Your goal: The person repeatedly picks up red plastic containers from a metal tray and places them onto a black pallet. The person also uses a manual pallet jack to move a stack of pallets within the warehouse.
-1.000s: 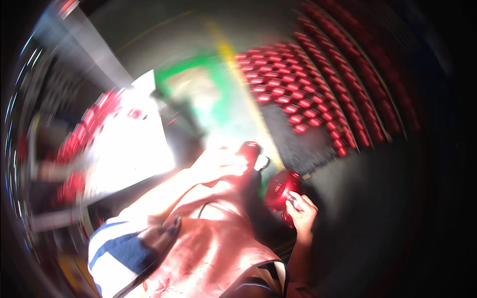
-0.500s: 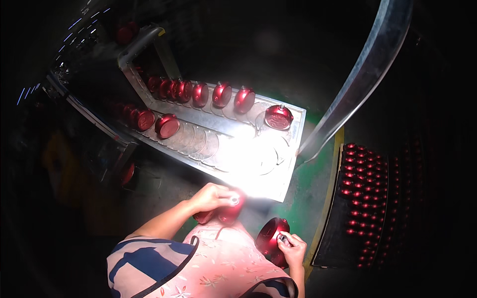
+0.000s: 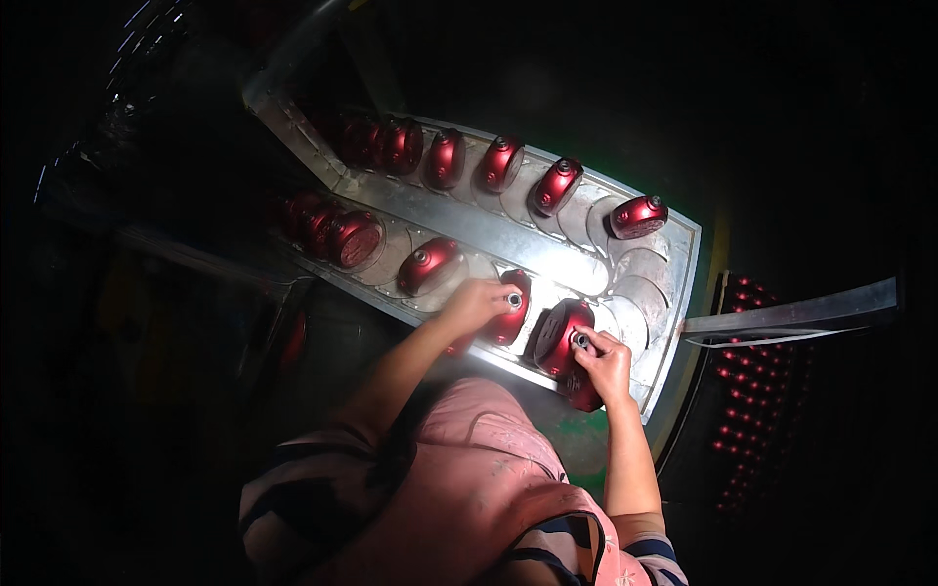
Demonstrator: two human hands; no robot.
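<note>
Head cam: pinching red body (image 3: 512, 325) by metal neck (image 3: 514, 300) w/ L hand (image 3: 477, 306), second red body (image 3: 559, 337) likewise w/ R hand (image 3: 606, 365). Held at near edge of metal conveyor (image 3: 469, 230), can't tell if resting. Prob. best: keep pinch on necks only, bodies apart, gloss unrubbed.

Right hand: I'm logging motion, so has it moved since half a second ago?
Yes, forward to the conveyor: the right hand was short of the conveyor's near edge; now it reaches over that edge.
</note>
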